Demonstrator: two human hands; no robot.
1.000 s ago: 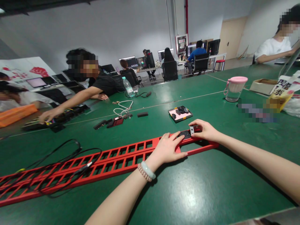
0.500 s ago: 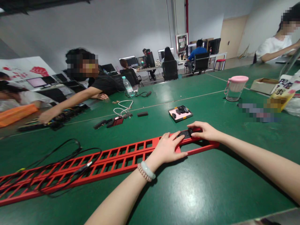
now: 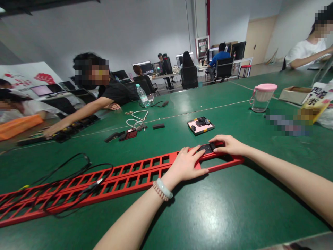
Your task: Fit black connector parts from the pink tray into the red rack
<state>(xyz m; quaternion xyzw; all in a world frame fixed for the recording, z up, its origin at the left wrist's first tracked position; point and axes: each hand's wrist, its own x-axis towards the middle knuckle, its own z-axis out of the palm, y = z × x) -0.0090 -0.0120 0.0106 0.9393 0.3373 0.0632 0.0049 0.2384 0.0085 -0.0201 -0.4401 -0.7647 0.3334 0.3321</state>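
Nearest, the person's left hand (image 3: pixel 184 165) lies palm down across a long red frame (image 3: pixel 172 158), its fingers spread wide and the thumb set apart along the near edge. A pale bangle (image 3: pixel 164 188) and a beaded bracelet (image 3: pixel 159 192) circle that wrist. The frame rests on the green table (image 3: pixel 213 215), running from the left edge of the view to just beneath the right hand (image 3: pixel 227 144). That hand is narrow, thumb and fingertips closed about a small black block (image 3: pixel 213 146) at the frame's right end; whether the block is seated there I cannot tell. Between the two hands a flat black part (image 3: pixel 206 149) sits in the frame, with left fingertips at its edge. A black cable (image 3: pixel 90 162) loops over the frame's left portion. Beyond, a shallow box (image 3: pixel 205 131) holds black pieces (image 3: pixel 202 121), with a dark bar (image 3: pixel 158 126) to its left and, further left, a dark red piece (image 3: pixel 128 135). Farther off are a clear bottle (image 3: pixel 142 96) and a pink-lidded cup (image 3: pixel 260 100). Across the table on the left, a co-worker in black (image 3: pixel 118 92) stretches an arm toward dark parts. At the back, people sit at desks.
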